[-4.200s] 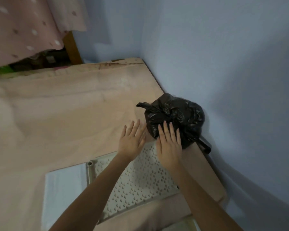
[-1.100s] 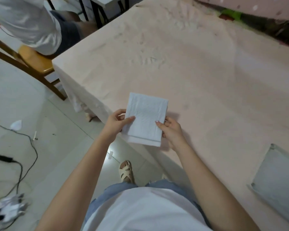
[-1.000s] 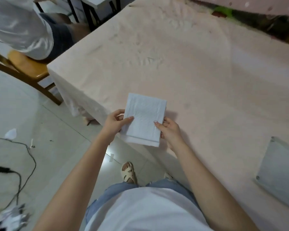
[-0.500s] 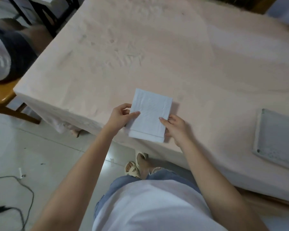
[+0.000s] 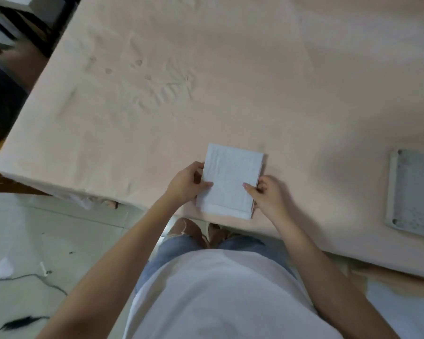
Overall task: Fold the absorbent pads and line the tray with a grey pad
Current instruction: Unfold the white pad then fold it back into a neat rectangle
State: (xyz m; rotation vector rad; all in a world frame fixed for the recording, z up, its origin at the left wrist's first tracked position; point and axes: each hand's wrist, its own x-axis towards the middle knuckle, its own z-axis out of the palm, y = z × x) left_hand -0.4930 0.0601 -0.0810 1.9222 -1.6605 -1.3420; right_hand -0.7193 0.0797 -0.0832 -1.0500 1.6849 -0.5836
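Head view, we're holding folded pad over near table edge, left hand pinching its left side, right hand pinching its right side, tray sitting well apart at right

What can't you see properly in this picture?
- Head view: the tray is cut off by the right edge.
- The folded pad hides its own inner layers, so the fold count is unclear.
- The left hand and right hand cover the pad's side edges.
- The cable on the floor is blurred.
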